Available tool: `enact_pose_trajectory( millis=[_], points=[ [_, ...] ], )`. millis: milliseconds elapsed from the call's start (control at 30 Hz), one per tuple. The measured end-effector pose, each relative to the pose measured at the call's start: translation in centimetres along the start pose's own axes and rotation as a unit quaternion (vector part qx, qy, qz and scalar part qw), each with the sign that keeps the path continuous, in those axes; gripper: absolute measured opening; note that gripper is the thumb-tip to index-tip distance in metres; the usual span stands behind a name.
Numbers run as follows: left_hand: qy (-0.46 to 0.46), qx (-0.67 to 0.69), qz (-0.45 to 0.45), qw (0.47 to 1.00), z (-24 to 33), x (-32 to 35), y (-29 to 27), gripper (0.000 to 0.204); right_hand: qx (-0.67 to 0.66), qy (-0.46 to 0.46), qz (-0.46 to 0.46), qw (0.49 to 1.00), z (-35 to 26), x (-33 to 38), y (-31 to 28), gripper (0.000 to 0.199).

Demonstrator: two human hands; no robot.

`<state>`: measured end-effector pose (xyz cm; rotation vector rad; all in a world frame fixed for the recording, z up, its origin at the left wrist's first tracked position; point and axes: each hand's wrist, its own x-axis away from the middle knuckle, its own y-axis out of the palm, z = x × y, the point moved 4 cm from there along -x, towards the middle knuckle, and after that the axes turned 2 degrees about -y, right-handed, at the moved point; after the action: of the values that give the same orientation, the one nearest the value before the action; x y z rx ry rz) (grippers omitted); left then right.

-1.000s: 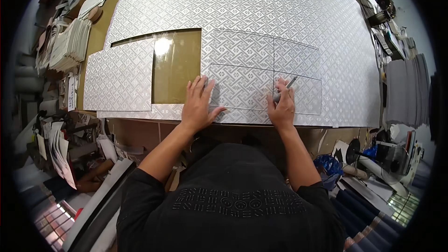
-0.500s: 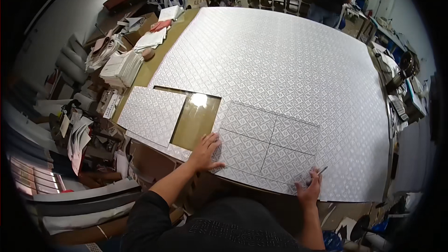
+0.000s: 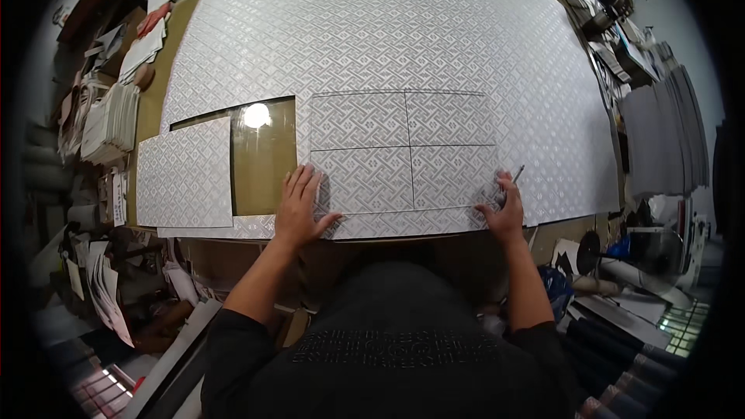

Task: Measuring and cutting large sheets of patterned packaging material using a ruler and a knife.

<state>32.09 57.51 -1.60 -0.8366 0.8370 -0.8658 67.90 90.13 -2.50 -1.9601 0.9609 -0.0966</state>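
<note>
A large silver patterned sheet [image 3: 403,39] covers the table. Near its front edge, cut lines mark out several rectangles [image 3: 403,151]. My left hand [image 3: 301,206] lies flat with fingers spread on the sheet's front edge, at the lower left corner of those rectangles. My right hand [image 3: 504,213] presses on their lower right corner and holds a thin pen-like tool [image 3: 515,177] whose tip points away from me. A cut-out rectangle of the sheet [image 3: 185,172] lies to the left, beside an opening showing the brown table top [image 3: 264,157].
Stacks of paper and cards [image 3: 109,120] crowd the left side of the table. Rolls and dark tubes [image 3: 621,326] stand at the lower right. Grey sheets [image 3: 667,140] lean at the right. The table's front edge runs just past my hands.
The view has swung about and come back closer over the sheet. My right hand has moved right along the front edge to the rectangles' right corner; my left hand has stayed pressed on the sheet.
</note>
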Motion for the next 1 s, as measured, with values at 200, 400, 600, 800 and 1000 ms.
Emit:
enact_pose_trajectory(
  millis=[200,400,600,800,1000],
  points=[
    [-0.017,0.002,-0.004,1.000,-0.2,-0.1,0.3,0.093,0.019,-0.033,-0.021,0.999,-0.9,-0.7,-0.4,0.071],
    [-0.035,-0.018,-0.025,0.999,0.1,-0.1,0.3,0.092,0.012,-0.048,-0.008,0.999,0.1,-0.5,-0.4,0.071],
    [-0.058,-0.040,-0.048,0.996,0.7,-0.5,0.1,0.089,-0.007,-0.048,0.005,0.999,0.5,-0.7,-0.6,0.071],
    [-0.042,-0.042,-0.048,0.997,1.0,-0.6,0.4,0.086,-0.015,-0.062,0.016,0.998,0.4,-0.6,-0.6,0.069],
    [-0.022,-0.083,-0.022,0.996,1.0,-0.7,0.6,0.082,0.034,-0.100,-0.002,0.994,0.0,-0.6,-0.8,0.065]
  ],
)
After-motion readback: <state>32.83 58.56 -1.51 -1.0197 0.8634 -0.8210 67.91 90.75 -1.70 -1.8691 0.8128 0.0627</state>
